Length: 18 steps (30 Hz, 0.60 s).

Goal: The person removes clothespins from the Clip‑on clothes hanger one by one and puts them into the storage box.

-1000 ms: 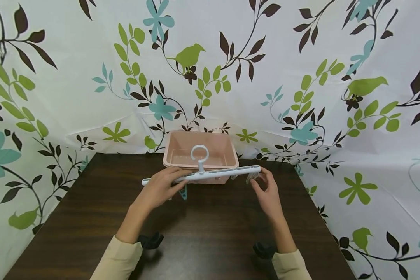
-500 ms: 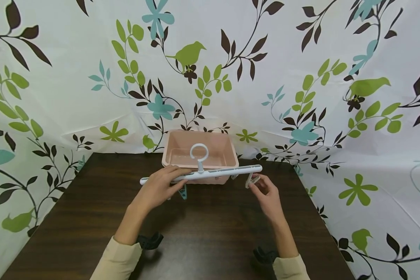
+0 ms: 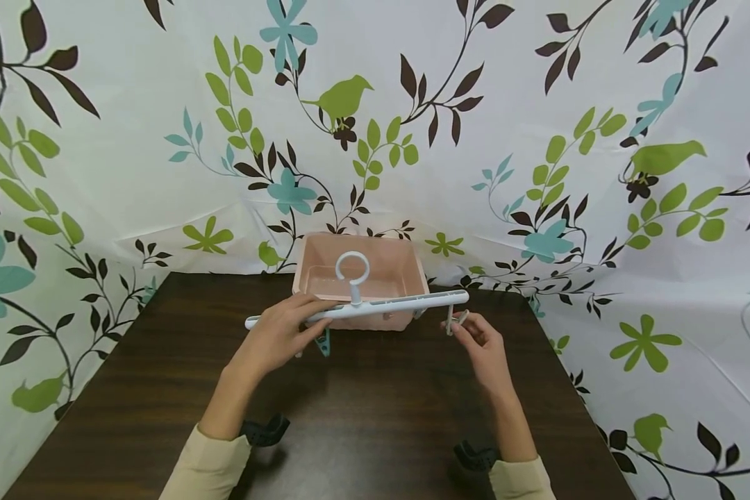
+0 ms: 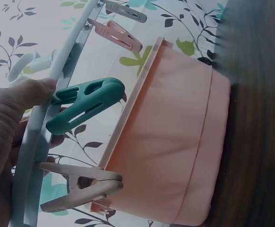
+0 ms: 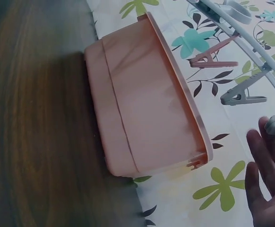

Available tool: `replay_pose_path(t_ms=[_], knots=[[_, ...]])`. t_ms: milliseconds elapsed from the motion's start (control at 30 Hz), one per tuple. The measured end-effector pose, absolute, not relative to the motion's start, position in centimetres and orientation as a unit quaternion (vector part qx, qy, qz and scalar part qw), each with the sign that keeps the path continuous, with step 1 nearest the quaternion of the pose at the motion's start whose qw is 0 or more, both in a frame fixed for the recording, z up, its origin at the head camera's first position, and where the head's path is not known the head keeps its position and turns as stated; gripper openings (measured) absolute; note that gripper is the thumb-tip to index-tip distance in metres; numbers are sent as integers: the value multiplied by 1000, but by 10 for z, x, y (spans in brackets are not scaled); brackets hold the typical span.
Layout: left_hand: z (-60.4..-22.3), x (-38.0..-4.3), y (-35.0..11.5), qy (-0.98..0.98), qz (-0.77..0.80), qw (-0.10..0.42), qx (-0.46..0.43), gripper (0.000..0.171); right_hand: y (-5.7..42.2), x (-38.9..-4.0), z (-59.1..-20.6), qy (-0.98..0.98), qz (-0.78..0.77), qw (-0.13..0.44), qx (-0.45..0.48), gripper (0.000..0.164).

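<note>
From the head view, the left hand (image 3: pixel 275 337) is clenched round the white peg hanger (image 3: pixel 375 307), holding it up in the air just in front of the pink tub (image 3: pixel 412 274) at the far side of the desk (image 3: pixel 362 410). The bar's long axis runs left to right, its ring hook (image 3: pixel 353 268) pointing up. The right hand (image 3: pixel 482 344) sits under the bar's right end, its grip pinched on a pale peg (image 3: pixel 455 321) hanging there.

Over to the left wrist view: the thumb presses the bar, and a teal peg (image 4: pixel 83 105) and a beige peg (image 4: pixel 78 184) jut out towards the tub.

Right wrist view now: the fingers (image 5: pixel 265 175) look fairly straight, the pale peg just at their tips by the frame edge, while a pink peg (image 5: pixel 213 56) and a grey peg (image 5: pixel 241 97) dangle further along the bar.
</note>
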<state>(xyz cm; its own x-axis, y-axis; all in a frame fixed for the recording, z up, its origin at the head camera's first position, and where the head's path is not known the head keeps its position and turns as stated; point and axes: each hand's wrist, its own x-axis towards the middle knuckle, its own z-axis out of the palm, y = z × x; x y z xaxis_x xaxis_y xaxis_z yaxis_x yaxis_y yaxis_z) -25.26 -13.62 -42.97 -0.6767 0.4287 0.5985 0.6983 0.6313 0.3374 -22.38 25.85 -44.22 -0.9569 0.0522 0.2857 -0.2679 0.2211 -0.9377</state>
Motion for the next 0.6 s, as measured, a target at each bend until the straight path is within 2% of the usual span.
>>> replay_pose_path(t_ms=[200,600], knots=[[-427,-248,-137,-874,-284,235,-315,40,260,-223,-437,-762,624,134,106,29],[-425,-246,-142,-844,-302,262,-356,46,255,-221,-426,-726,661,158,104,27]])
